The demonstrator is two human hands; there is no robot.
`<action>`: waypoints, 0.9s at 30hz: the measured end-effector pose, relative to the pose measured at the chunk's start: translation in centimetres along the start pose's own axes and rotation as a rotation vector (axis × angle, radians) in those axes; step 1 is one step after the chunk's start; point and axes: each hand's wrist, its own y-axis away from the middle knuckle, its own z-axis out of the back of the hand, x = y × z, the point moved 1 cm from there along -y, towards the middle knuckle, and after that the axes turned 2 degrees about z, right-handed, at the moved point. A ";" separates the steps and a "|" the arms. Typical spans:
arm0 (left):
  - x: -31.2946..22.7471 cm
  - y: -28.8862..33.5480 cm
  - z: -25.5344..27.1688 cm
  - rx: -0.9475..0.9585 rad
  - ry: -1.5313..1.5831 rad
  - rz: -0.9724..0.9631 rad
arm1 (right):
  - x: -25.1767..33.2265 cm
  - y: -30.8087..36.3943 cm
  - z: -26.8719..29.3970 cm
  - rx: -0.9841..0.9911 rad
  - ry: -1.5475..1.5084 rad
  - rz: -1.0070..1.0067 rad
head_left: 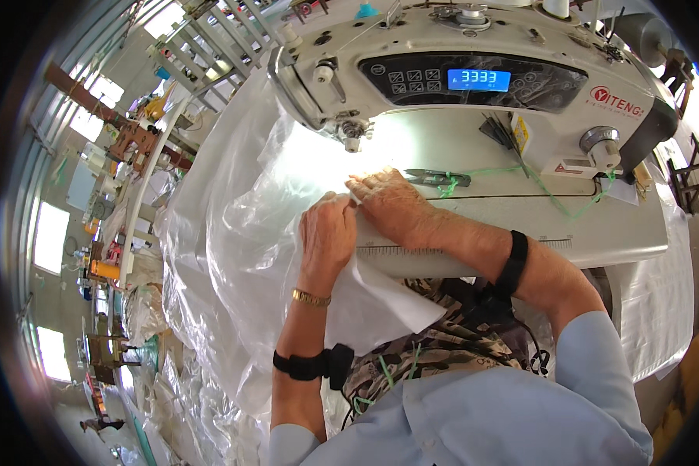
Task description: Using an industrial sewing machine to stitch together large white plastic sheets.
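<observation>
Both my hands are at the white sheet (241,225), a thin, shiny plastic-like material spread over the left of the sewing machine's bed. My left hand (328,233) is closed, with the sheet's edge bunched in its fingers. Touching it, my right hand (392,206) pinches the same edge just in front of the needle area. The sewing machine (474,46) stands right ahead, its lamp glaring over the presser foot, so the needle and fingertips are partly washed out. Dark thread snips (439,178) with green thread lie beside my right hand.
A ruler scale (474,247) runs along the machine bed's front edge. Dark slim tools (505,140) rest under the machine arm, with loose green thread (567,210) nearby. More clear sheeting (202,396) piles up at lower left. Metal racks (210,54) stand at the back left.
</observation>
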 end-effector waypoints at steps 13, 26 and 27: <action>-4.3 15.4 3.2 -0.263 0.341 0.065 | 1.9 1.5 4.2 -0.212 -0.998 -0.245; -0.6 18.1 0.6 -0.472 0.504 0.380 | 10.0 14.6 9.5 -0.076 -0.436 -0.379; -0.2 18.4 0.4 -0.381 0.615 0.476 | 9.3 14.9 8.9 -0.119 -0.438 -0.306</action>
